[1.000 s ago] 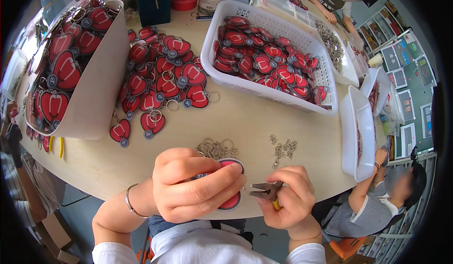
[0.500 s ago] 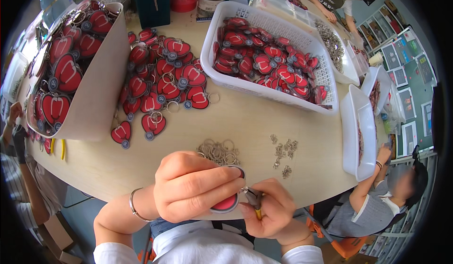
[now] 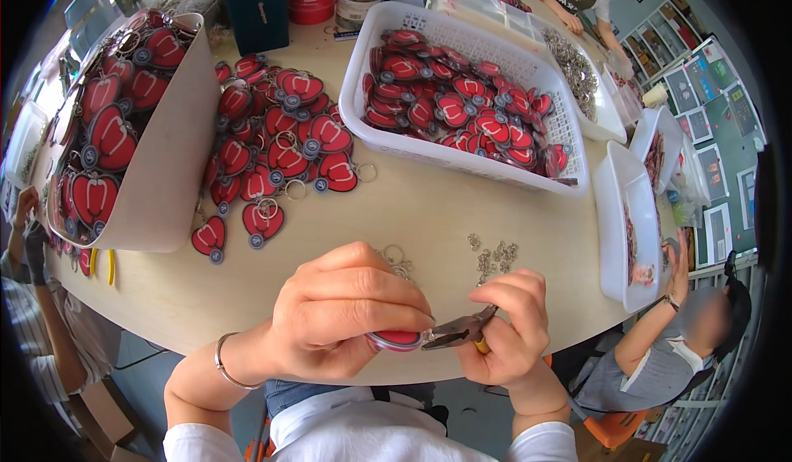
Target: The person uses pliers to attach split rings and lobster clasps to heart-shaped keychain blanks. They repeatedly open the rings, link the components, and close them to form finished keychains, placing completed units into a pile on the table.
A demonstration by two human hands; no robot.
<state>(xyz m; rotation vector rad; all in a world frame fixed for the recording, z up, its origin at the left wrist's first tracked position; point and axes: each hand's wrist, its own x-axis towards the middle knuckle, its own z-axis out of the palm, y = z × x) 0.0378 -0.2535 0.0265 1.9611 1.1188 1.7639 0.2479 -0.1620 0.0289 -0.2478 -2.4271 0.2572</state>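
Close in front of me, my left hand (image 3: 351, 309) grips a red heart-shaped keychain charm (image 3: 398, 341) with a dark edge, mostly covered by my fingers. My right hand (image 3: 513, 330) is wrapped around pliers (image 3: 462, 330) with yellow on the handle. Their jaws point left and meet the charm's right end, where a small metal link sits; whether they clamp it is unclear. Behind my left hand lies a partly hidden heap of split rings (image 3: 398, 257). Small metal chain pieces (image 3: 497, 257) are scattered on the table beyond my right hand.
Finished-looking heart keychains (image 3: 285, 136) are piled at left centre, beside a tall cream bin (image 3: 169, 165) full of more. A white basket (image 3: 462, 165) holds many red charms. White trays (image 3: 615, 239) line the right edge, near a seated co-worker (image 3: 660, 363). Yellow-handled pliers (image 3: 110, 266) lie far left.
My right hand has shifted right and slightly up, and the pliers now lie more level. The charm has tipped flatter. At the right, the co-worker's hand has risen.
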